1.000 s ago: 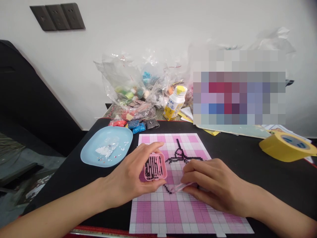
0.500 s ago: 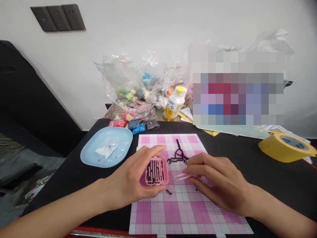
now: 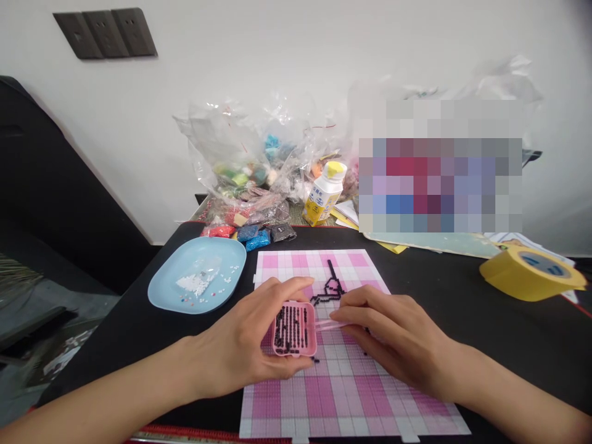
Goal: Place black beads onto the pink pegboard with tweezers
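Observation:
Between the thumb and fingers of my left hand point(image 3: 252, 336) is a small pink tray point(image 3: 311, 330), tilted toward me. Black beads point(image 3: 290, 327) lie in rows in its grooves. My right hand point(image 3: 393, 327) pinches pale pink tweezers point(image 3: 327, 324), whose tips reach the tray's right edge; whether a bead is between the tips I cannot tell. Under both hands lies a pink-and-white checked pegboard point(image 3: 319, 394). A line figure of black beads point(image 3: 332, 287) stands on its upper part, partly hidden by my right fingers. A few loose black beads point(image 3: 316, 360) are below the tray.
To the left sits a blue plate point(image 3: 161, 280) with white beads and a small bag. Behind are bead packets point(image 3: 258, 239), plastic bags point(image 3: 217, 142) and a yellow-and-white bottle point(image 3: 325, 194). A yellow tape roll point(image 3: 504, 274) lies at right on the black table point(image 3: 430, 265).
My right hand has moved left with the tweezers, bringing their tips to the tray. The tray in my left hand has shifted slightly down and toward the right.

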`<state>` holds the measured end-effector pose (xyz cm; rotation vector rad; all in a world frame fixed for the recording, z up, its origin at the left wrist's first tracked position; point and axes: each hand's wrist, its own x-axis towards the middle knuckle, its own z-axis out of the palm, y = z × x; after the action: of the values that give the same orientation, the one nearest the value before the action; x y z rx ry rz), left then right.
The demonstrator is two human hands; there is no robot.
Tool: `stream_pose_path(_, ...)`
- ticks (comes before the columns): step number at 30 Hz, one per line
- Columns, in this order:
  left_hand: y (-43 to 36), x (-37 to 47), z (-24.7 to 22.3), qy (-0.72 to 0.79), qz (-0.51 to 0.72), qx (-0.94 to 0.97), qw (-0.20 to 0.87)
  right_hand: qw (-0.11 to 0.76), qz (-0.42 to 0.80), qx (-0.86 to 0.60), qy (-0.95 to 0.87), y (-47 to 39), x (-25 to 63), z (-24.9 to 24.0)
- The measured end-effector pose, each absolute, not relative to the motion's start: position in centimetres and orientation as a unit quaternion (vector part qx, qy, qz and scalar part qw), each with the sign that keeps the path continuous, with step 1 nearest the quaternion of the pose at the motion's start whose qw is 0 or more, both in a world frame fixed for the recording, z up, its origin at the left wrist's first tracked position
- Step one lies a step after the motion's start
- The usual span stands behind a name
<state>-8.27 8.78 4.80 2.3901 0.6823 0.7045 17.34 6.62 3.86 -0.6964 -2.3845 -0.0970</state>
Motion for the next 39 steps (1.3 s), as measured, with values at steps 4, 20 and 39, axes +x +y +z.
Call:
stream_pose_path(4, 8.91, -8.19, 4.88, 0.254, 0.256, 0.891, 0.275, 0.317, -0.037, -0.267, -0.909, 6.81, 17.21, 3.99)
stream_pose_path(20, 8.54, -8.18, 5.14, 0.242, 0.257, 0.899, 0.258, 0.331, -0.070, -0.261, -0.904, 6.49, 17.25, 3.94)
stream_pose_path(39, 8.88, -8.04, 5.04, 0.260, 0.298, 0.900, 0.182, 0.341, -0.059, -0.259, -0.902, 6.61, 17.76, 4.27)
